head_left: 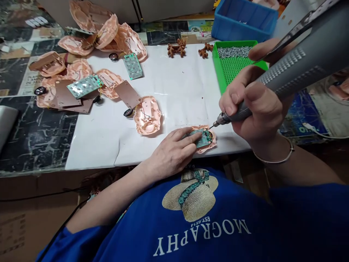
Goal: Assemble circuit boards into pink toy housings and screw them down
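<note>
My right hand point(253, 98) is wrapped round a grey electric screwdriver point(294, 62), held at a slant. Its thin bit points down at the upper edge of a pink plastic shell point(205, 150) near the table's front edge. Inside that shell lies a green circuit board point(202, 139). My left hand point(177, 149) rests with fingers stretched out over the board and the shell's left side, pressing on them. The fingers hide part of both. Whether the bit sits on a screw is too small to tell.
Another pink shell point(147, 115) lies to the left, wired to a brown-backed board point(128, 94). More shells point(109, 32) and boards are heaped at the back left. A green tray point(222, 78) of screws point(234, 52), a blue bin point(242, 23) and brown plastic pieces point(176, 49) stand at the back.
</note>
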### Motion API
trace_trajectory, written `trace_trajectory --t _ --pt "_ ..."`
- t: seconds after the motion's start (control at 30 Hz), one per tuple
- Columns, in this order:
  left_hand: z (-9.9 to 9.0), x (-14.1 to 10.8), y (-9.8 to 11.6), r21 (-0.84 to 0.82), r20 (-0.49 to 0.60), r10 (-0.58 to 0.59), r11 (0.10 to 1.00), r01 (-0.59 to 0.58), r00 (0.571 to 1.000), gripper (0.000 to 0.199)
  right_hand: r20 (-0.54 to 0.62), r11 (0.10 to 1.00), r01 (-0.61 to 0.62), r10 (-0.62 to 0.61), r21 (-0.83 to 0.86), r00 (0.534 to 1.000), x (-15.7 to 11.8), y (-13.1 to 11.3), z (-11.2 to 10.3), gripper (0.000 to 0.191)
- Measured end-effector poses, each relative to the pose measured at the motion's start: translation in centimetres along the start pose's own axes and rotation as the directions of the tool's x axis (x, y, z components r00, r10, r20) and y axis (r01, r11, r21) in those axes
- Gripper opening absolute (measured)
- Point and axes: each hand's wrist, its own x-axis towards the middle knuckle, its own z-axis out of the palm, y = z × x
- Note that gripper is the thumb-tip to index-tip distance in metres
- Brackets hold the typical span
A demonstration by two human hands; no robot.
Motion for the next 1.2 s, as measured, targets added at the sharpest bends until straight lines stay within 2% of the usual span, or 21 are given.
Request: trace_trajectory --t 0.13,0.33,0.53,0.63,0.8,0.87,1.0,1.1,1.2 --pt "0.1 -0.1 0.0 -0.013 0.012 -0.007 1.0 0.008 1.0 0.007 0.001 1.0 0.021 -0.021 -0.016 1.0 -0.1 0.5 -0.3 0.03" --pt "0.3 -0.1 -0.1 -0.032 0.0 -0.004 0.999 0.004 1.0 0.007 0.04 0.997 0.052 -0.054 0.05 0.998 -0.1 1.3 -0.5 0.03" --pt "0.2 0.0 0.0 -0.038 -0.014 0.005 0.999 -0.006 1.0 0.007 0.109 0.99 0.007 -0.023 0.14 0.994 -0.1 1.4 -0.1 0.032" --pt "0.1 0.1 0.0 -0.048 -0.027 0.015 0.999 -0.016 1.0 0.008 0.157 0.989 -0.011 -0.012 0.148 0.988 -0.3 1.4 -0.1 0.026" --pt "0.1 0.1 -0.1 -0.057 -0.024 -0.002 0.998 0.0 1.0 0.009 0.134 0.997 -0.075 0.076 -0.008 0.988 -0.5 1.4 -0.3 0.028" --pt "0.2 0.0 -0.1 -0.059 -0.019 -0.007 0.998 0.006 1.0 0.009 0.13 0.996 -0.086 0.088 -0.017 0.988 -0.3 1.3 -0.3 0.031" --pt "0.1 -0.1 0.1 -0.059 -0.014 -0.023 0.998 0.022 1.0 0.009 0.081 1.0 0.016 -0.018 0.018 0.997 1.1 0.0 -0.5 0.03" --pt "-0.2 -0.5 0.4 0.001 -0.049 -0.041 0.999 0.041 0.998 0.006 -0.035 0.983 0.075 -0.082 -0.17 0.996 2.9 -0.9 -1.4 0.023" --pt "-0.7 -1.4 0.6 0.097 -0.138 -0.071 0.992 0.085 0.988 0.027 -0.117 0.925 0.127 -0.18 -0.359 0.977 5.0 -0.4 -3.4 0.018"
